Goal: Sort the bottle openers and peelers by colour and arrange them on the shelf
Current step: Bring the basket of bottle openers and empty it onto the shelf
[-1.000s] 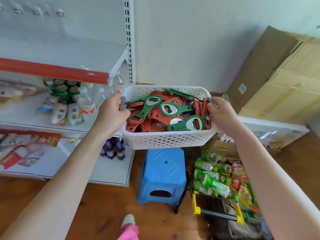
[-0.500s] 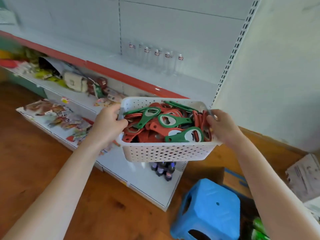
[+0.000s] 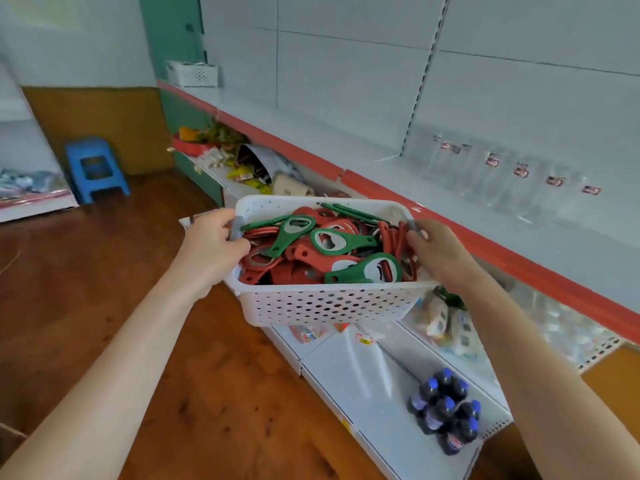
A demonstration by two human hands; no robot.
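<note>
Carrying stage: left hand and right hand grip opposite ends of basket of mixed red/green openers at 12 o'clock; next, likely needs setting level on shelf at 2 o'clock before sorting.

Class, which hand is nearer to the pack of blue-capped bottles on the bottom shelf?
Right. The right hand grips the basket end above the bottles; the left hand grips the far end.

- top shelf, red front strip: row of clear bottles with red labels; white perforated basket at the far end
- middle shelf: mixed packets, blurred
- bottom shelf: pack of blue-capped dark bottles
- wooden floor: blue stool near the far wall
</note>
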